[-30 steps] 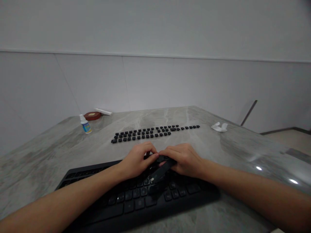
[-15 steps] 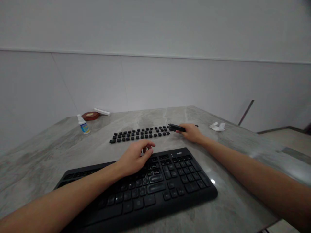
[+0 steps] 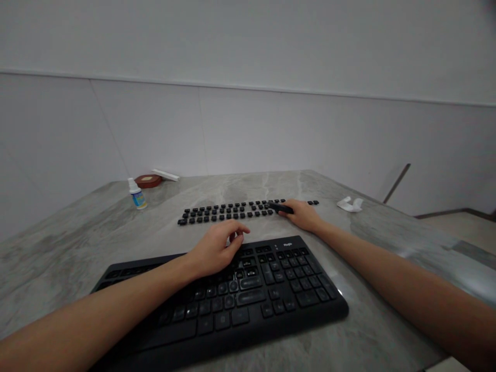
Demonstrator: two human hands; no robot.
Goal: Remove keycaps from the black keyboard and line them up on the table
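A black keyboard lies in front of me, with several keys off its upper part. My left hand rests over its top edge, fingers loosely bent, thumb apart, and nothing visible in it. Beyond the keyboard, several black keycaps lie in rows on the table. At the right part of these rows, my right hand is closed round a slim black tool. Its tip points left at the keycaps; its exact kind is not clear. The right hand hides some of the keycaps.
A grey marbled table reaches back to a pale wall. At the back left stand a white spray bottle, a reddish-brown box and a white strip. Crumpled white tissue lies to the right.
My right hand has come down slightly with the black tool, its tip now lower among the keycaps. More keycaps show behind the hand. My left hand stays on the keyboard; the view has shifted slightly.
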